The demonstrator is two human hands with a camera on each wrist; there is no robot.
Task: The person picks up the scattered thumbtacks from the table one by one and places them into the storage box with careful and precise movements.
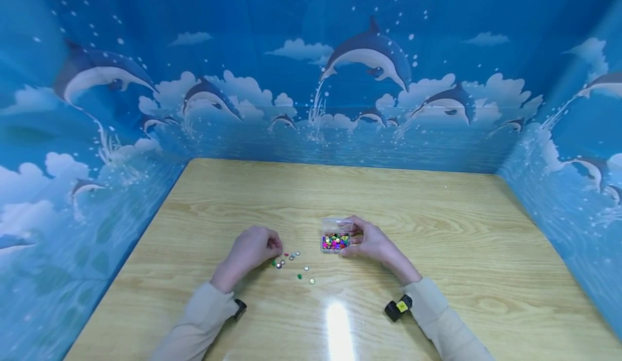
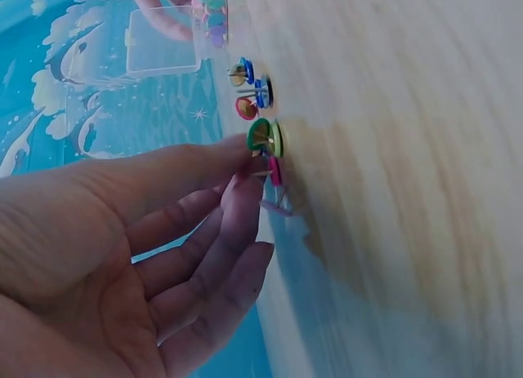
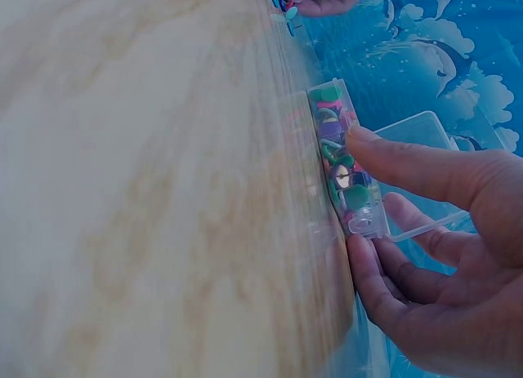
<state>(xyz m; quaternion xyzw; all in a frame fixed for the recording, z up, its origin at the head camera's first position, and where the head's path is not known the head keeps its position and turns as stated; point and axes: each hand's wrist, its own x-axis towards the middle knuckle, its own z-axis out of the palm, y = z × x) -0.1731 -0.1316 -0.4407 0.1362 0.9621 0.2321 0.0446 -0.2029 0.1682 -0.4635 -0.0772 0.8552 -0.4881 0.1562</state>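
My left hand (image 1: pixel 256 246) is low over the tabletop at the left edge of a loose scatter of thumbtacks (image 1: pixel 292 258). In the left wrist view its thumb and forefinger come together at a thumbtack, beside a green thumbtack (image 2: pixel 259 135); the fingertips partly hide what they pinch. My right hand (image 1: pixel 371 240) holds a small clear plastic box (image 3: pixel 377 223) by its right end, thumb on the near side and fingers behind. The box stands on the table with its clear lid (image 1: pixel 335 224) raised at the back. Many-coloured thumbtacks (image 1: pixel 335 240) fill it.
The wooden table (image 1: pixel 461 231) runs back to a blue dolphin-print curtain (image 1: pixel 301 134) that also rises at both sides. Several thumbtacks lie between the left hand and the box, among them a green one (image 1: pixel 299 277) nearer the front.
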